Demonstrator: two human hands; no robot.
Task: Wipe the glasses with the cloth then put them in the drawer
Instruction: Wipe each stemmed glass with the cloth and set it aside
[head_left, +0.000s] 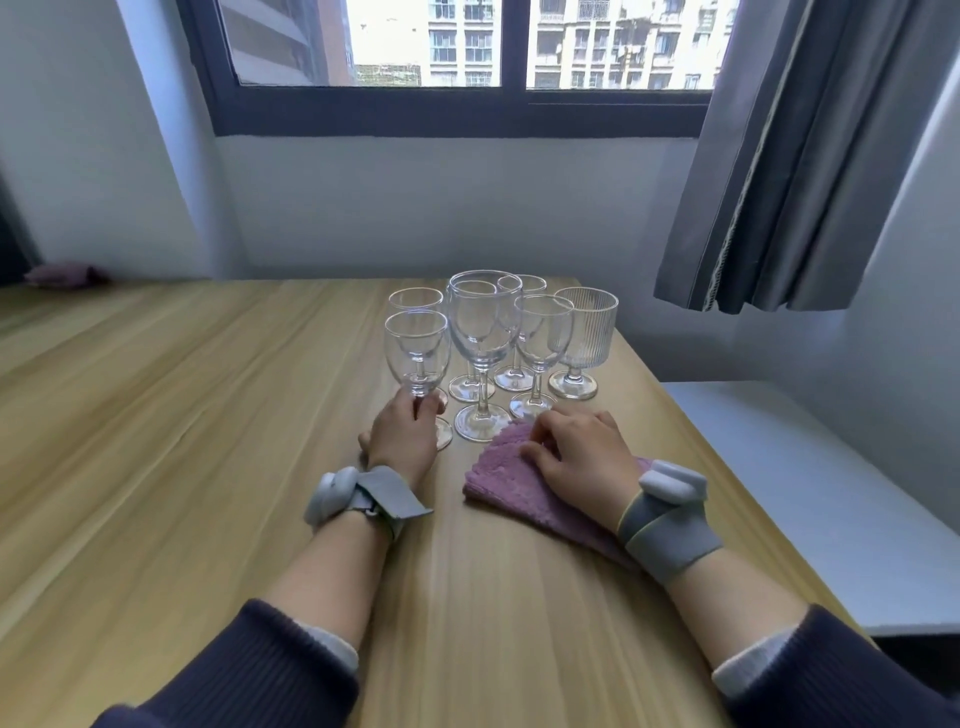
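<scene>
Seven glasses stand clustered at the far right of the wooden table (208, 415): six plain stemmed ones and a ribbed goblet (582, 343) at the right edge of the group. None looks wiped yet, as far as I can judge; all remain on the table. No drawer in view.

Left hand (402, 434) grips the stem of the nearest small glass (417, 353), fingers curled round it just above the foot; the glass is upright, its foot apparently on the table.

Right hand (579, 460) rests on the purple cloth (511, 480), fingers bent and pressing into the pile, perhaps gathering it. Cannot tell whether it truly pinches the cloth.

Judgement: very start of the task. First glass being taken up; wiping and stowing of all seven left.
</scene>
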